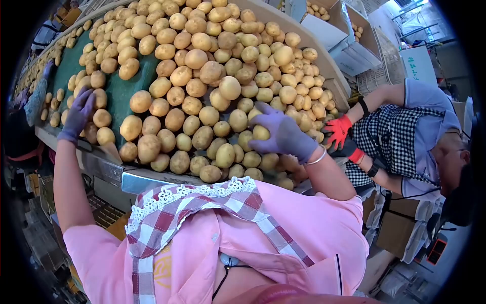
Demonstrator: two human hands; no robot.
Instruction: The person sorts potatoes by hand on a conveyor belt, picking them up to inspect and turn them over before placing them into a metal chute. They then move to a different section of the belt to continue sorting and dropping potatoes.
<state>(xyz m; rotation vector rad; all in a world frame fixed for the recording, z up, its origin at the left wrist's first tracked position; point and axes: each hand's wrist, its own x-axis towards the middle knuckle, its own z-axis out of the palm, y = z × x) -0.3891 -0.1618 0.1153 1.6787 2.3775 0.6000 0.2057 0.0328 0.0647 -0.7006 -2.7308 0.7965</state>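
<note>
Potatoes [195, 59] lie heaped over a sorting table whose green surface [115, 96] shows at the left. My left hand [78, 112], in a purple-grey glove, rests at the table's left front, its spread fingers beside a few potatoes. Its palm side is hidden. On the right part of the heap, my right hand [283, 134] wears the same kind of glove and has its fingers curled round a potato [260, 133].
A co-worker in a checked apron [390, 137] stands at the right, with red-and-black gloved hands [338, 130] at the heap's edge. White boxes [354, 50] holding potatoes stand at the back right. A metal edge [101, 164] runs along the front.
</note>
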